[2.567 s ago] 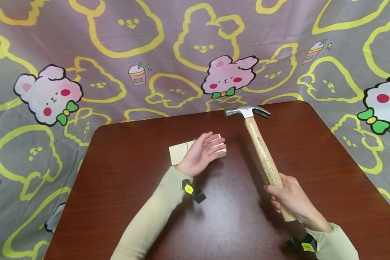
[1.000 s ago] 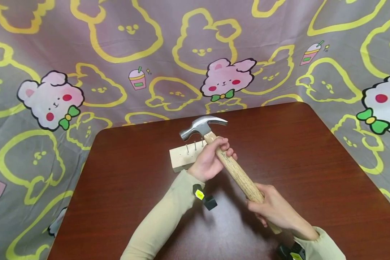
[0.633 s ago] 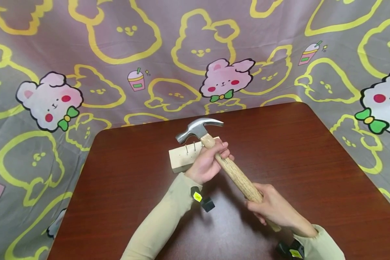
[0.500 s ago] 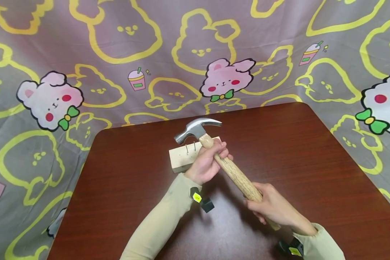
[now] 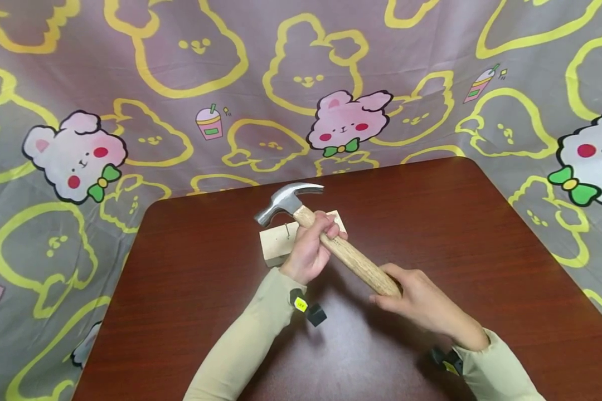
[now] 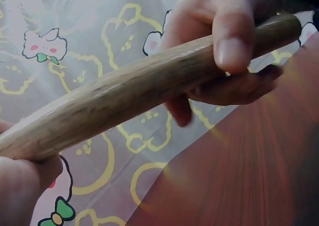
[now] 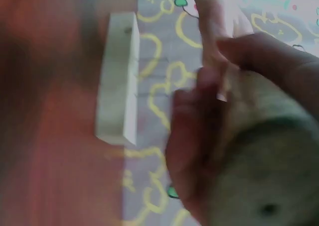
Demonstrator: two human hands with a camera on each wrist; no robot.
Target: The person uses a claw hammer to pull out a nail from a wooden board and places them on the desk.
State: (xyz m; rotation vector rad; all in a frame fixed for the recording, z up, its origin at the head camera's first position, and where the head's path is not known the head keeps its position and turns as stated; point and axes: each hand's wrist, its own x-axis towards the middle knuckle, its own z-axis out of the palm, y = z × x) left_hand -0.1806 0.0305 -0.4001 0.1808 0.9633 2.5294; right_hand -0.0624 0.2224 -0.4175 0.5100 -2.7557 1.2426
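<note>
In the head view, a claw hammer [image 5: 351, 259] is held slantwise above the table, its steel head [image 5: 283, 201] at the upper left. My left hand [image 5: 311, 250] grips the wooden handle just below the head. Around the handle's lower end is my right hand [image 5: 426, 301], with the thumb across the wood in the left wrist view [image 6: 232, 49]. Beneath the hammer lies a pale wooden block [image 5: 276, 243], partly hidden by my left hand. One upright nail [image 5: 288, 231] shows on it in the head view. The right wrist view is blurred, with thin nails [image 7: 152, 94] sticking out of the block.
A dark red-brown table [image 5: 456, 239] with rounded far corners lies under everything. Behind it and along both sides hangs a patterned cloth [image 5: 261, 61]. A small black wrist camera [image 5: 316, 314] sits below my left wrist.
My left hand went from open over the block to gripping the handle. The hammer has come down and left. Its butt no longer sticks out past my right hand in the head view.
</note>
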